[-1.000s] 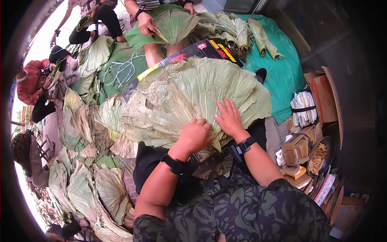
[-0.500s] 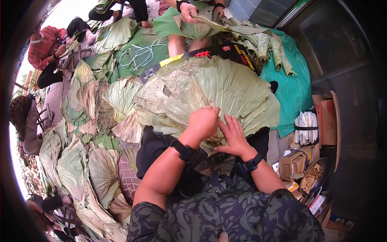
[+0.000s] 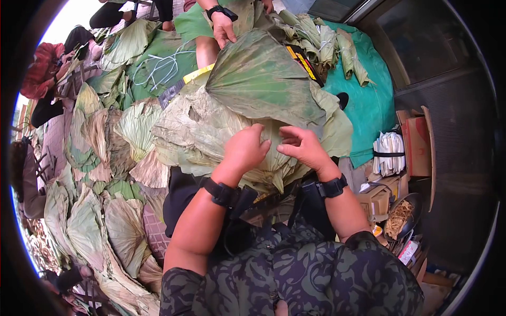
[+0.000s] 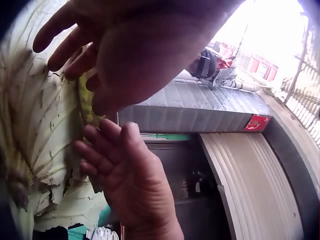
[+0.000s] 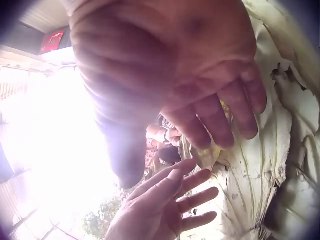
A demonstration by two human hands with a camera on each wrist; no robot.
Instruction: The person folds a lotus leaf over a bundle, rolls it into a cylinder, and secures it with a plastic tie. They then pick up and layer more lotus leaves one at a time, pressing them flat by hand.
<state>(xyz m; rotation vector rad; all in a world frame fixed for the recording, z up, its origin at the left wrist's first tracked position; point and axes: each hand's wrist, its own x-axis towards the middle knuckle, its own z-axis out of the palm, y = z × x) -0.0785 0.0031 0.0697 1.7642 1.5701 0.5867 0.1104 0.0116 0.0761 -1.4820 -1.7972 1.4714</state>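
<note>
A large pile of dried lotus leaves [image 3: 195,118] lies over the person's lap, with its gathered base toward the body. On top of it a greener, folded lotus leaf [image 3: 263,79] slopes toward the hands. The left hand [image 3: 245,148] is at the near edge of this leaf, fingers bent loosely. Facing it, the right hand [image 3: 305,150] has its fingers relaxed and apart. Both wrist views show the palms turned toward each other, nothing between them, beside the pale ribbed leaves [image 5: 250,175]. Another person's hand [image 3: 224,29] is at the green leaf's far corner.
More dried leaves [image 3: 87,221] cover the ground at the left. White string [image 3: 158,68] lies on green leaves beyond. Tied leaf bundles [image 3: 350,58] rest on a green tarp [image 3: 377,110]. Boxes [image 3: 419,152] and a pan of dry strips [image 3: 400,218] stand at the right. Several people sit around.
The greener leaf has come down from the other person's side onto the pile. Both hands have come off the pile's surface and drawn apart, fingers loosened.
</note>
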